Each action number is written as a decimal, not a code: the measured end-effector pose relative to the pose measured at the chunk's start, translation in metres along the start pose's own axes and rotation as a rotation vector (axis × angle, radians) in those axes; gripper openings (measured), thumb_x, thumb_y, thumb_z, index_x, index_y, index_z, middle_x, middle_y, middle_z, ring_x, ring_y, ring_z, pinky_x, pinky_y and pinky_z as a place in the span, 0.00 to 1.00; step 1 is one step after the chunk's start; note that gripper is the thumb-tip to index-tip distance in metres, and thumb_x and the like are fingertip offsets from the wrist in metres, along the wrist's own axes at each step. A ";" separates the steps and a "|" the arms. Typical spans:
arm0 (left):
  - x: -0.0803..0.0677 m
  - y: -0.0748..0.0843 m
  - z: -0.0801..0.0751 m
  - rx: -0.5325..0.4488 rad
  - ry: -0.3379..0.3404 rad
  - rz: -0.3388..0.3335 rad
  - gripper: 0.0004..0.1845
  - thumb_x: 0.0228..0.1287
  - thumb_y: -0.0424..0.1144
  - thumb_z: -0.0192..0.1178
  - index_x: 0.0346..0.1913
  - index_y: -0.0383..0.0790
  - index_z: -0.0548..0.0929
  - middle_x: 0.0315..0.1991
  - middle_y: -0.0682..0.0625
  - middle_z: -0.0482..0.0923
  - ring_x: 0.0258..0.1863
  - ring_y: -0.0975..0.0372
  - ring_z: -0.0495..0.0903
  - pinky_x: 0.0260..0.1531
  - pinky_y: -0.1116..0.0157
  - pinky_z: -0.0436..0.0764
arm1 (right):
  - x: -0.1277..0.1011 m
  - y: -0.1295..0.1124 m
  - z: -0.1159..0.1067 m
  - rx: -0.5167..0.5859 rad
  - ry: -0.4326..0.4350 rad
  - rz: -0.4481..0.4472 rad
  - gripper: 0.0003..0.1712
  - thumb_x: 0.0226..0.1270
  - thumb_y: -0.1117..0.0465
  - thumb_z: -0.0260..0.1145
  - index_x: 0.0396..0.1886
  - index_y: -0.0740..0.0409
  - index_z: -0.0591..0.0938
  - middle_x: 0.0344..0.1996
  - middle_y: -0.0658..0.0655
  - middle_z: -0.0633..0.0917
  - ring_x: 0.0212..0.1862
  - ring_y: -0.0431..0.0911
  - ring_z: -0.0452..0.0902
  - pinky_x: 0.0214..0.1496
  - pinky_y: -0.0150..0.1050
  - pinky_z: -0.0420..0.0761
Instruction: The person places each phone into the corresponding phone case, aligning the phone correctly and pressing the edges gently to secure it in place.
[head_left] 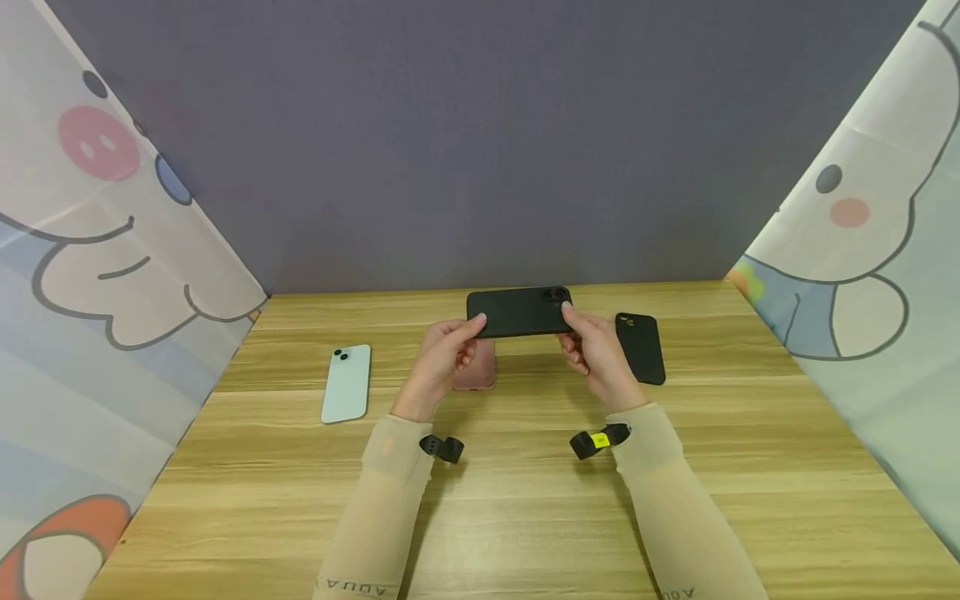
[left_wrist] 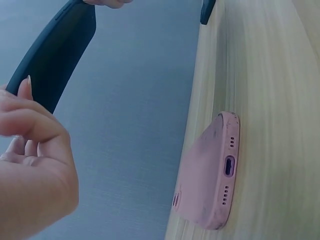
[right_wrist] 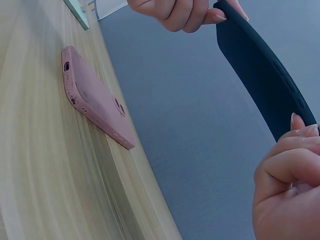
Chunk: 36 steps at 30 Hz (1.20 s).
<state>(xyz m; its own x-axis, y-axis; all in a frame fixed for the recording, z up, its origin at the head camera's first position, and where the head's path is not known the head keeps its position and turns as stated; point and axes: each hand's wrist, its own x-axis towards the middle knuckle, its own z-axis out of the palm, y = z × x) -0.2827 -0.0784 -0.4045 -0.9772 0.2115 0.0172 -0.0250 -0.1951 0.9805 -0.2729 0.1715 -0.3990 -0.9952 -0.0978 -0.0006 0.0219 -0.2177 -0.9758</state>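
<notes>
Both hands hold a black phone case (head_left: 521, 312) level above the back of the table, its camera corner at the right end; I cannot tell whether a phone is inside. My left hand (head_left: 438, 358) pinches the left end, thumb on the back face and fingers beneath. At the other end my right hand (head_left: 600, 354) grips beside the camera corner, thumb on top. The wrist views show the dark underside and side buttons. Below and behind the left hand lies a pink-cased phone (head_left: 476, 375), its charging port facing forward.
A pale green phone (head_left: 347, 383) with two lenses lies on the wooden table (head_left: 517, 517) at left. Another black phone case (head_left: 643, 350) lies beside the right hand. A grey wall panel (head_left: 480, 150) stands at the back, with cartoon-print sheets (head_left: 855, 275) on both sides.
</notes>
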 end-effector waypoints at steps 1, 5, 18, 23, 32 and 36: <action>0.000 0.000 0.000 0.006 0.007 0.002 0.23 0.71 0.46 0.65 0.18 0.44 0.76 0.15 0.53 0.67 0.15 0.64 0.63 0.20 0.66 0.62 | 0.000 0.000 0.001 -0.001 -0.002 0.004 0.27 0.78 0.43 0.59 0.22 0.56 0.77 0.14 0.49 0.71 0.12 0.38 0.59 0.14 0.30 0.58; 0.000 0.001 -0.001 0.009 0.028 0.002 0.24 0.71 0.47 0.65 0.16 0.44 0.74 0.13 0.53 0.65 0.13 0.64 0.61 0.20 0.64 0.59 | -0.001 -0.001 0.002 -0.009 -0.010 0.016 0.27 0.78 0.43 0.59 0.23 0.56 0.77 0.14 0.49 0.71 0.12 0.38 0.58 0.14 0.30 0.58; -0.002 0.001 -0.002 -0.006 -0.027 0.097 0.26 0.72 0.42 0.64 0.15 0.44 0.68 0.12 0.53 0.61 0.13 0.62 0.56 0.22 0.61 0.55 | -0.001 -0.002 -0.001 0.055 -0.062 0.044 0.27 0.77 0.41 0.60 0.23 0.54 0.80 0.15 0.50 0.74 0.14 0.39 0.63 0.15 0.30 0.61; -0.002 0.002 -0.002 -0.002 -0.045 0.093 0.25 0.73 0.42 0.63 0.16 0.43 0.68 0.13 0.53 0.61 0.14 0.62 0.56 0.22 0.61 0.56 | 0.000 -0.004 -0.006 0.023 -0.057 0.056 0.28 0.76 0.38 0.58 0.26 0.55 0.83 0.18 0.51 0.77 0.16 0.40 0.66 0.17 0.32 0.65; -0.002 0.000 -0.002 0.021 -0.078 0.077 0.25 0.72 0.43 0.64 0.16 0.44 0.68 0.12 0.53 0.60 0.14 0.61 0.55 0.26 0.59 0.57 | 0.001 -0.005 -0.009 0.036 -0.001 0.055 0.26 0.75 0.37 0.59 0.27 0.52 0.82 0.18 0.50 0.76 0.18 0.43 0.68 0.19 0.34 0.68; -0.002 0.000 -0.001 0.031 -0.110 0.071 0.26 0.72 0.43 0.63 0.15 0.45 0.67 0.12 0.53 0.60 0.15 0.55 0.53 0.27 0.59 0.60 | 0.002 -0.006 -0.011 0.072 0.031 0.045 0.26 0.74 0.37 0.59 0.29 0.52 0.82 0.18 0.49 0.76 0.15 0.42 0.67 0.17 0.33 0.69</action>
<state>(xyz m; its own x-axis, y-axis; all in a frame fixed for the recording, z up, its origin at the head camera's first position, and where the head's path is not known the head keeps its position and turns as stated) -0.2808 -0.0796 -0.4044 -0.9473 0.3021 0.1066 0.0518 -0.1839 0.9816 -0.2756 0.1834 -0.3958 -0.9955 -0.0792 -0.0522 0.0727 -0.2831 -0.9563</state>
